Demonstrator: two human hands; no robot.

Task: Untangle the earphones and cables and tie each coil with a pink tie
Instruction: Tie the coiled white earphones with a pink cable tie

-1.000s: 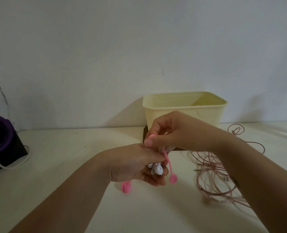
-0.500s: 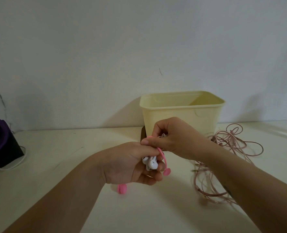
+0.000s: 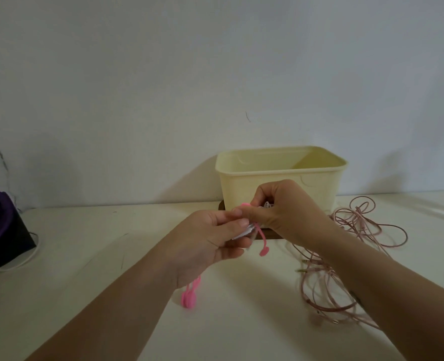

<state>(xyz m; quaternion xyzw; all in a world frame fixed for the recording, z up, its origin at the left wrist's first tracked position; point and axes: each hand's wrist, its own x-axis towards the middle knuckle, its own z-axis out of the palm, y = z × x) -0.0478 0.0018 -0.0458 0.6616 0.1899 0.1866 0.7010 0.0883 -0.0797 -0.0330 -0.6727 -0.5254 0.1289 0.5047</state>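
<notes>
Left hand point(image 3: 205, 243): thumb and curled fingers point(image 3: 237, 226) pinch the white earphones point(image 3: 241, 233) coil, held above the surface point(image 3: 111, 256). Right hand point(image 3: 288, 212): fingers curled, thumb pressing the tie point(image 3: 263, 251) onto the top of the coil. The tie loops over my thumb tip and its round end dangles between the hands.

Count:
- 1 earphones coil
- 1 tie in my fingers
- spare ties point(image 3: 188, 298) hanging under my left palm, two round heads showing; can't tell if that's one or two
- 1 pink cable point(image 3: 353, 217) tangle loose on the surface to the right
- 1 tub point(image 3: 280, 178) behind my hands
</notes>
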